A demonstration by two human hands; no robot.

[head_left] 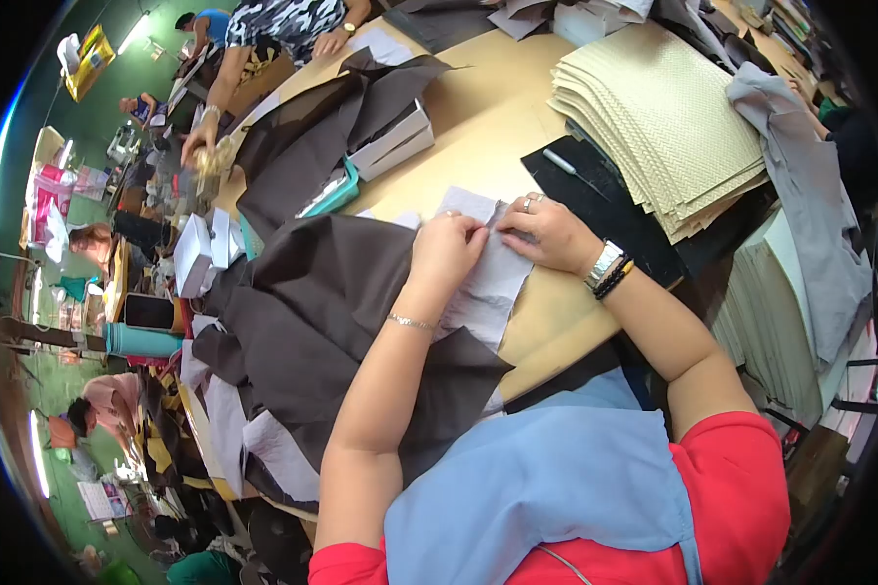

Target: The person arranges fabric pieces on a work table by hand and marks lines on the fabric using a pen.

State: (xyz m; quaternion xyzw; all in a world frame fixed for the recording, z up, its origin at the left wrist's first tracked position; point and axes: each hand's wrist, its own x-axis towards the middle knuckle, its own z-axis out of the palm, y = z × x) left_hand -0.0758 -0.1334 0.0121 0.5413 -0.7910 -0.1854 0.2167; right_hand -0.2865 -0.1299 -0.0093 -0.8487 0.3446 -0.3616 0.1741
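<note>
Two hands nearly meet, left hand and right hand each with fingertips pinched on the pale cloth, seemingly to steady it on the table, right of the dark fabric.

There is one pen, one textured cream stack.

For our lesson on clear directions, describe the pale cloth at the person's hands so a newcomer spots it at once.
Find the tan table, then the big dark cloth crumpled on it. Just right of that, the pale cloth lies at the left hand and right hand. Other pale scraps show, but only this one has both hands on it.
</note>
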